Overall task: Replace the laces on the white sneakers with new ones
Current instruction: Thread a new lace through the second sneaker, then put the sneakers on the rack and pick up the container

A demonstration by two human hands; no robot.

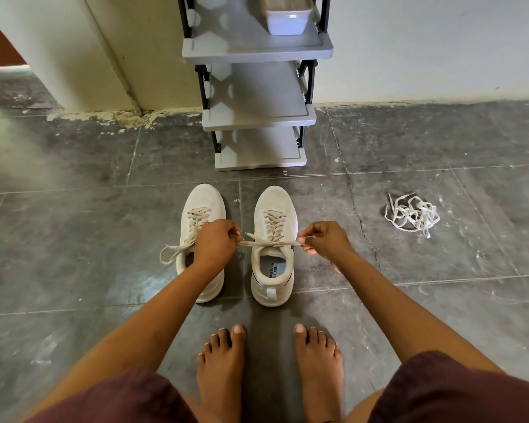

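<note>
Insole (272,270) of the sneaker (275,201) nearer the lace pile (413,213): two lines of dark capital lettering printed on the pale lining, running lengthwise from heel toward toe. First line, "SPEED", followed by a mark too small to read; second line, on the side toward the lace pile, "FLEXIBLE". Visible through the shoe opening.

1. Two sneakers: left sneaker (202,199), right sneaker (276,201)
2. Two threaded laces, one per sneaker: left lace (196,219), right lace (274,224)
3. One loose heap (413,213) of laces; how many lie in it cannot be told
4. Two hands: left hand (216,242), right hand (324,239)
5. Two bare feet, five toes each: left foot (220,364), right foot (318,364)
6. One rack (258,119) with three shelves (251,53) in view
7. One pale box (287,21)
</note>
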